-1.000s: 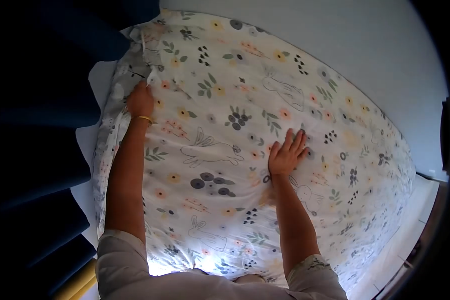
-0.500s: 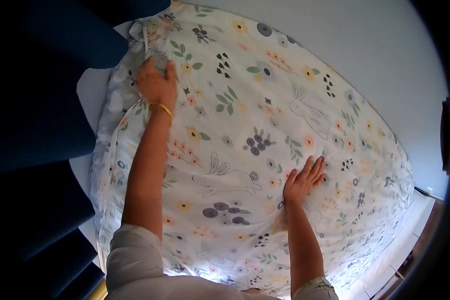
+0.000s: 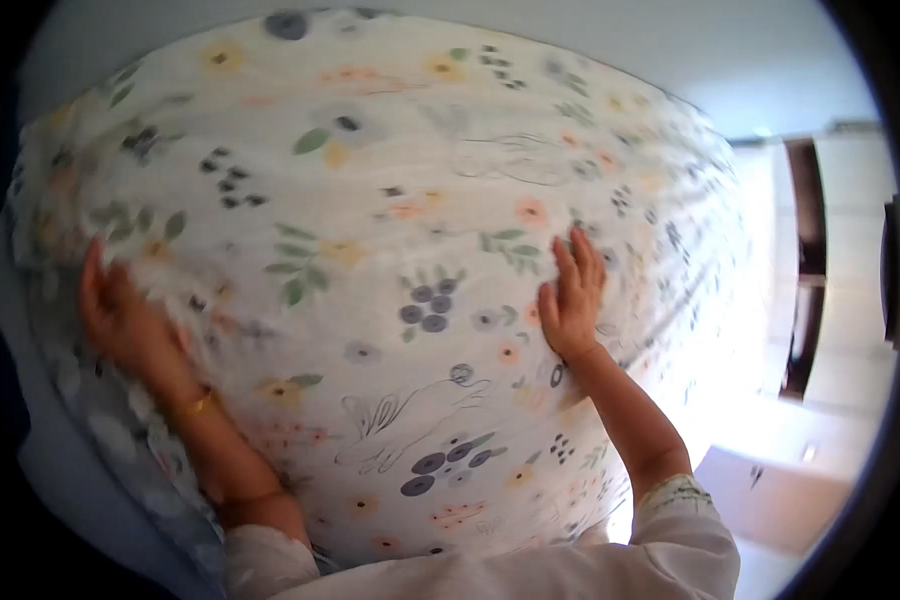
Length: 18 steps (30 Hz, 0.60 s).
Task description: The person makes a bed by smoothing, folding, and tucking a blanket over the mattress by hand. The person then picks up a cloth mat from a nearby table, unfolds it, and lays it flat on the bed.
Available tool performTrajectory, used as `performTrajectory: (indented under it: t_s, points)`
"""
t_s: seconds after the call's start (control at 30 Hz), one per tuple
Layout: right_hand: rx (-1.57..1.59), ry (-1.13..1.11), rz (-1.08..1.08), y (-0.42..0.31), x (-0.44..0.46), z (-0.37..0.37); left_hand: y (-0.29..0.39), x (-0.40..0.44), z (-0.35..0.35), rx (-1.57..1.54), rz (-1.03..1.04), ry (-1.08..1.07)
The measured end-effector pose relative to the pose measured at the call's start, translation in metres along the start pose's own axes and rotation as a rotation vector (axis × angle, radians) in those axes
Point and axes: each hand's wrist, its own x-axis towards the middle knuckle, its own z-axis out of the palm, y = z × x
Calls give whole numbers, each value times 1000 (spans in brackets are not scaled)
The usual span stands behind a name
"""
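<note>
A white fitted sheet (image 3: 320,230), printed with rabbits, flowers and green leaves, spreads over the bed in front of me. My left hand (image 3: 135,315) is at its left edge, beside small folds in the cloth; motion smears the fingers, so their grip cannot be made out. A yellow bangle (image 3: 198,402) circles that wrist. Below this hand, a greyish patterned layer (image 3: 110,425) shows past the sheet's edge. My right hand (image 3: 573,300) lies on the sheet right of the middle, fingers stretched out and palm down, holding nothing.
A pale wall (image 3: 530,30) runs along the far side of the bed. To the right stands a light cabinet (image 3: 850,260) with dark open shelves, near a bright floor area. Dark blue fabric (image 3: 5,390) shows at the far left.
The view has swung right, bringing the cabinet into sight and leaving most of the dark blue fabric outside it. My left hand remains by the sheet's left edge; my right hand stays flat.
</note>
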Motion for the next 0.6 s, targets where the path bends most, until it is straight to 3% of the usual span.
performTrajectory:
  t_s: [0.07, 0.1, 0.13, 0.17, 0.23, 0.3, 0.33, 0.4, 0.47, 0.57, 0.6]
  points:
    - [127, 75, 78, -19, -3, -1, 11, -5, -7, -95, -56, 16]
    - [182, 34, 39, -34, -1, 1, -4, 1, -24, 178, 492, -18]
    - [139, -145, 54, -68, 8, -14, -27, 21, -44, 428, 1056, -22]
    - [170, -200, 15, -95, 15, -18, -62, 40, -68, 281, 977, -131]
    - [262, -267, -98, -149, 28, -18, -49, 28, -54, 77, 499, -206]
    - [362, -310, -222, -201, 40, -3, -12, 14, -55, 282, 336, -102]
    - [413, -322, -296, -226, 42, 10, -24, 19, -63, 506, 570, -10]
    - [454, -204, -516, -263, 45, 40, -52, 28, -74, 671, 807, 54]
    - [471, -144, -694, -285, 50, 47, -72, 37, -81, 590, 857, 20]
    - [583, -122, -755, -276, 51, 42, -98, 50, -84, 466, 998, 25]
    - [432, -116, -691, -264, 54, 31, -99, 51, -85, 490, 989, 40]
